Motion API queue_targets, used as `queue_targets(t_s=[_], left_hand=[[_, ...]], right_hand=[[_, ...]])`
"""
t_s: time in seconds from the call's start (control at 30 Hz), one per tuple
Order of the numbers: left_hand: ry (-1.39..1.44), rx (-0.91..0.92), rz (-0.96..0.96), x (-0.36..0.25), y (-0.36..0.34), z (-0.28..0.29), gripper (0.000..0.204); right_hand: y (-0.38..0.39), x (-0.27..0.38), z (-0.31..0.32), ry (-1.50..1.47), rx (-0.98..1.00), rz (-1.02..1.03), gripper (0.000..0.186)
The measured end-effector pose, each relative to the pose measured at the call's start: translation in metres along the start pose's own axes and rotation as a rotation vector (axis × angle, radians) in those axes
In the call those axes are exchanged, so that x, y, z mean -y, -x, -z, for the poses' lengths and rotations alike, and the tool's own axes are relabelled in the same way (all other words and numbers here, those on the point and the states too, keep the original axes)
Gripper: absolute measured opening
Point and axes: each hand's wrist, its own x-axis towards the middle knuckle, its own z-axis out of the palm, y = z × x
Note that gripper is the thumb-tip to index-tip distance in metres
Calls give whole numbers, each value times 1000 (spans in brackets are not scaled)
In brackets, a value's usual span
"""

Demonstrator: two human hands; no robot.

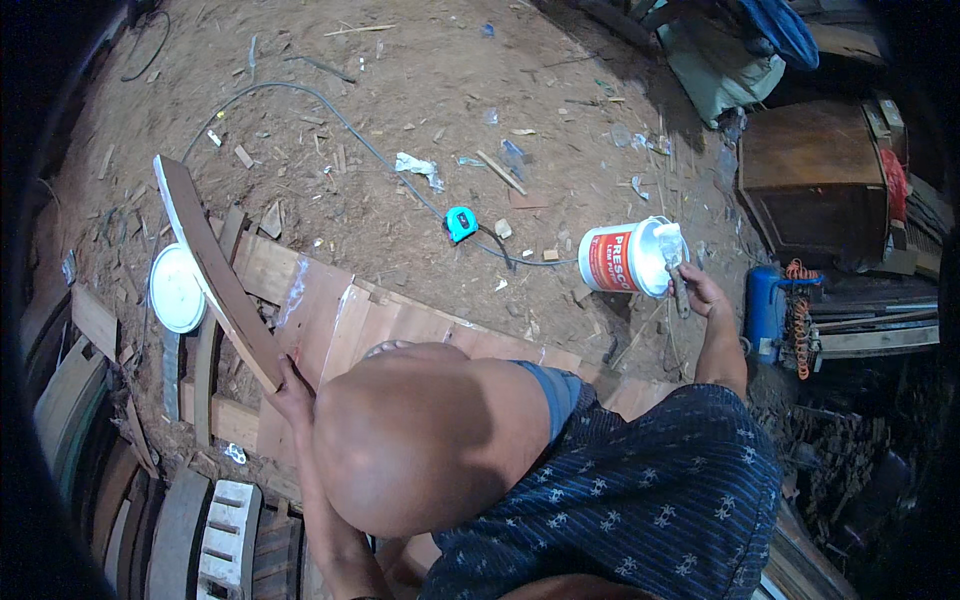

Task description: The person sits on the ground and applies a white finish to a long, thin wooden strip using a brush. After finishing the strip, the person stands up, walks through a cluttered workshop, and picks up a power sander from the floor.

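Note:
My left hand [291, 392] is closed around the near end of a curved brown wooden plank [222, 270]. A white coating runs along the plank's left edge, and its far end rises away to the upper left. On the right, my right hand [703, 290] grips a short-handled spreading tool [681, 296]. The tool's end carries white paste and is at the mouth of a white bucket [607, 261] with a red label. That bucket is tilted, its opening toward my right hand. Whether the tool touches the rim, I cannot tell.
A round white lid [177, 288] lies left of the plank. A teal tape measure [461, 223] and a long cable [345, 122] rest on the dirt floor. Flat boards [345, 320] lie by my bare knee. A blue tank [763, 313] and a wooden cabinet [812, 185] stand at right.

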Motion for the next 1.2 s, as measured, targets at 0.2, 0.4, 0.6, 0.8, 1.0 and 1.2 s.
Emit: queue_targets(t_s=[0.2, 0.4, 0.6, 0.8, 1.0, 1.2], left_hand=[[-81, -207, 83, 0, 4, -20, 24], [-144, -205, 84, 13, -2, -26, 28], [-304, -308, -63, 15, -1, -19, 34], [-313, -306, -74, -6, 2, -28, 31], [-338, -286, -71, -11, 1, -26, 32], [-365, -283, -88, -13, 1, -22, 35]], right_hand=[[-35, 41, -81, 13, 148, 140, 37], [-90, 59, -324, 216, 637, 156, 40], [-67, 23, -564, 590, 960, 274, 52], [-68, -26, -691, 990, 1087, 1228, 45], [-78, -33, -704, 1072, 1002, 1500, 52], [-43, -4, -686, 1316, 1096, 1411, 44]])
